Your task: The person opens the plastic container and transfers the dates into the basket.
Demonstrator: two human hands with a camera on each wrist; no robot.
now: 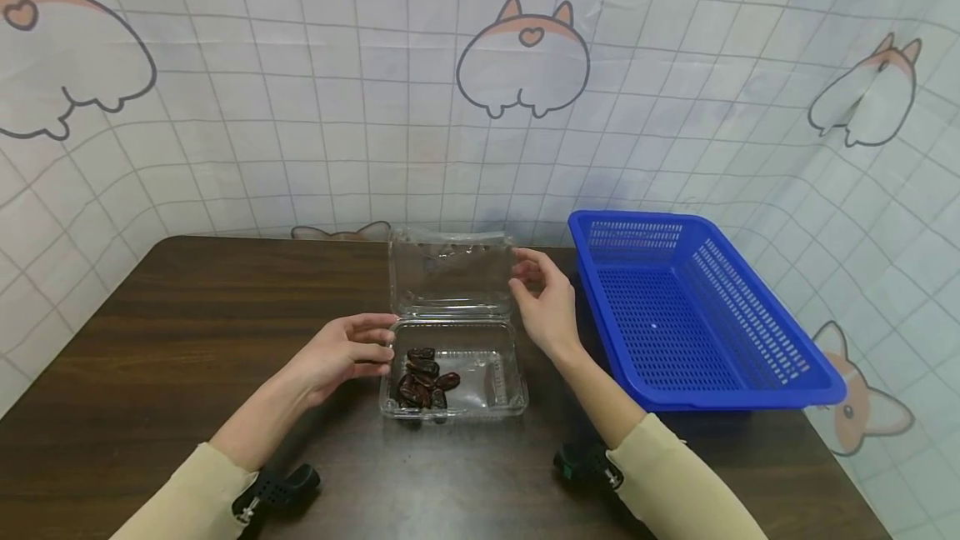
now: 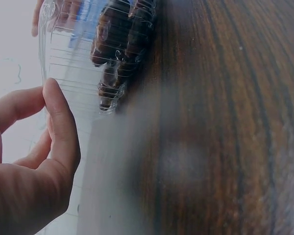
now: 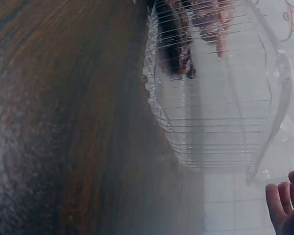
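Note:
A clear plastic clamshell box (image 1: 491,377) lies in front of me on the dark table, its hinged lid (image 1: 450,277) swung up and back. Several dark brown dates (image 1: 423,382) are gathered in the left part of the base. At the base's left side is my left hand (image 1: 341,357), its fingertips pinching the rim, as the left wrist view shows close up. My right hand (image 1: 547,298) is at the lid's right edge, thumb and fingertips close together on it. In the right wrist view only the fingers (image 3: 284,200) show, at the lower right corner.
A blue perforated plastic basket (image 1: 708,398) stands on the right, close to my right forearm. Behind the wooden table (image 1: 187,307) hangs a white gridded cloth (image 1: 337,90) with cartoon corgis. Dark wrist mounts (image 1: 281,486) sit under both sleeves.

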